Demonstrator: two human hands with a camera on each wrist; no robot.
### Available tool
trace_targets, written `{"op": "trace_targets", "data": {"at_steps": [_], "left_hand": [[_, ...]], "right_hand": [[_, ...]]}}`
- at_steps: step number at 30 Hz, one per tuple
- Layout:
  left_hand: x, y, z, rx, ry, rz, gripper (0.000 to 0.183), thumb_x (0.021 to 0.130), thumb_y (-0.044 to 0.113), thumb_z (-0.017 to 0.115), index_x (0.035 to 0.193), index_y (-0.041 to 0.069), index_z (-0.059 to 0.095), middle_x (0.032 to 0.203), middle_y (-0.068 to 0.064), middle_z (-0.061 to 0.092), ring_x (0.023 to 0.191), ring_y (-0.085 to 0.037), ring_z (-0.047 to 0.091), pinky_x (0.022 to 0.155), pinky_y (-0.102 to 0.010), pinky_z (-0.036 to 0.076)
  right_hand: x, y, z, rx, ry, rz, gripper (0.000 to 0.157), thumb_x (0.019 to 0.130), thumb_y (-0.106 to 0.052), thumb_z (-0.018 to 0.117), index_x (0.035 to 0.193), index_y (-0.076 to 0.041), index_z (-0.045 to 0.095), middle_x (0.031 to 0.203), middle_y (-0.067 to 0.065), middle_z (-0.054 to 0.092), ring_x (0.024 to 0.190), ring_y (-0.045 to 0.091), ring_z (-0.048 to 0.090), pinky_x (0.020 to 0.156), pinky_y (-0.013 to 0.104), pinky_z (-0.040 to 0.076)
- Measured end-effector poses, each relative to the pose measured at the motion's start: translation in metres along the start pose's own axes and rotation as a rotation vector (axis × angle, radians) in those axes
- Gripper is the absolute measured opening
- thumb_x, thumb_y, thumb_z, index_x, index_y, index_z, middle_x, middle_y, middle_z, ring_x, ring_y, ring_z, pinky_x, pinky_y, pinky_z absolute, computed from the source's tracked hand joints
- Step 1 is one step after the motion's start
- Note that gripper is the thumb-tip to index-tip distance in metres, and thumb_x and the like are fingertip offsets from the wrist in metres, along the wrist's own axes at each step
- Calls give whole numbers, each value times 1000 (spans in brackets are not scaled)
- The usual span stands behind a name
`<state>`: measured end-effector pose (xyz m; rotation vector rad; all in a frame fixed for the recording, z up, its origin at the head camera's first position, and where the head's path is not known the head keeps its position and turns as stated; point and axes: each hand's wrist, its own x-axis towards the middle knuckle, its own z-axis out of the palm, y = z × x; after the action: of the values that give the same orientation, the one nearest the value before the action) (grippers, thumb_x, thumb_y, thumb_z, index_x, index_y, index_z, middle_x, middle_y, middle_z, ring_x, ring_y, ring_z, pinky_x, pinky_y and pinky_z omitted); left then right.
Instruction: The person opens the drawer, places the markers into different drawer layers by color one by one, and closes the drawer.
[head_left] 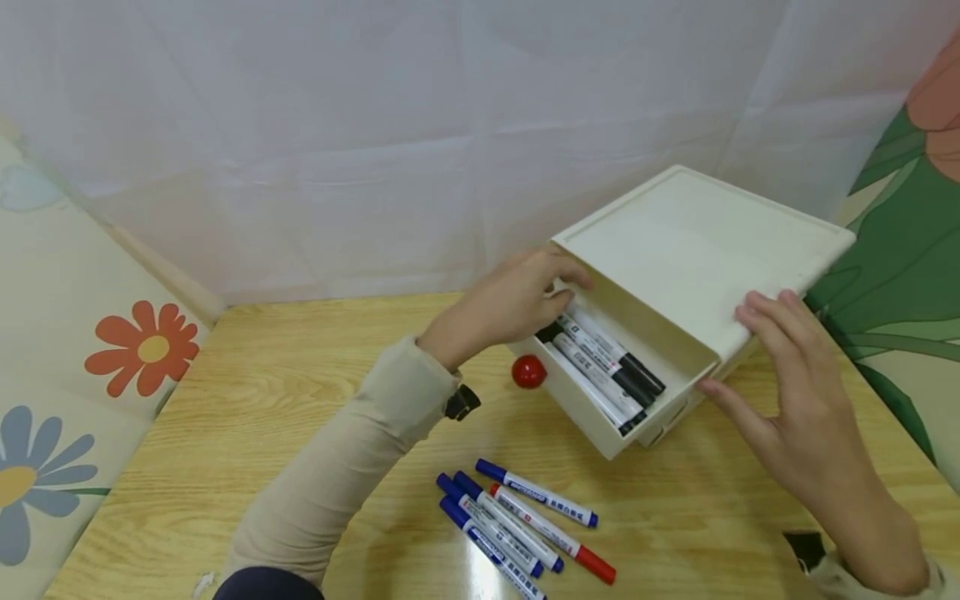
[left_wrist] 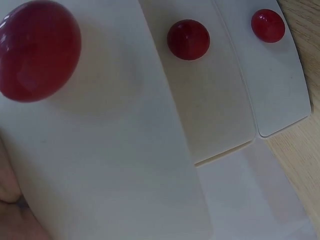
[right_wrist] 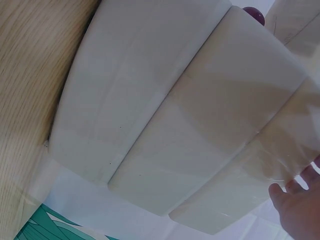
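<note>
A white drawer box (head_left: pixel 697 250) stands on the table with its top drawer (head_left: pixel 573 404) pulled out. Several black-capped markers (head_left: pixel 600 358) lie inside that drawer. My left hand (head_left: pixel 517 300) hangs over the drawer's far left end, fingers bent loosely above the markers, nothing showing between thumb and index finger. A red knob (head_left: pixel 528 372) sits on the drawer front below this hand. My right hand (head_left: pixel 806 400) touches the box's near right edge, its fingers at the top and its thumb near the front corner; the right wrist view also shows this hand (right_wrist: pixel 305 207) at the box's side.
Several blue-capped markers (head_left: pixel 510 533) and one red marker (head_left: pixel 551 533) lie on the wooden table (head_left: pixel 300 350) in front of the box. Lower drawers with red knobs (left_wrist: pixel 188 40) appear in the left wrist view. A white cloth (head_left: pixel 337 167) hangs behind.
</note>
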<state>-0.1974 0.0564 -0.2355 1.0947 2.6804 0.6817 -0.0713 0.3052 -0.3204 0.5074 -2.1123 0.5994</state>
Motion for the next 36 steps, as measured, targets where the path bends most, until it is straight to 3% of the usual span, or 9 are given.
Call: {"op": "trace_targets", "data": {"at_steps": [7, 18, 29, 36], "left_hand": [[-4, -3, 1, -10, 87, 83, 30, 99, 11, 56, 127, 12, 66, 120, -2, 69, 111, -12, 62, 97, -24, 51], [-10, -6, -1, -60, 143, 169, 27, 100, 11, 57, 125, 10, 66, 115, -4, 69, 102, -11, 63, 90, -18, 52], [-24, -9, -1, -204, 236, 223, 32, 98, 9, 59, 130, 5, 61, 128, -9, 65, 103, -16, 62, 95, -28, 53], [-36, -13, 5, -288, 347, 260, 36, 97, 6, 60, 133, 2, 58, 129, -11, 65, 108, -18, 62, 98, -22, 50]], "right_hand": [[0, 0, 1, 14, 10, 0, 82, 94, -61, 50, 129, 13, 52, 133, 33, 51, 145, 36, 36, 125, 38, 22], [2, 0, 1, 27, 19, -6, 81, 95, -60, 51, 128, 14, 52, 133, 33, 52, 144, 36, 36, 125, 40, 23], [1, 2, -2, 19, 10, 3, 82, 94, -61, 51, 128, 14, 52, 133, 34, 51, 144, 36, 36, 125, 40, 23], [0, 2, -3, 16, 10, 4, 83, 94, -61, 50, 128, 15, 52, 132, 34, 51, 145, 35, 36, 125, 39, 23]]}}
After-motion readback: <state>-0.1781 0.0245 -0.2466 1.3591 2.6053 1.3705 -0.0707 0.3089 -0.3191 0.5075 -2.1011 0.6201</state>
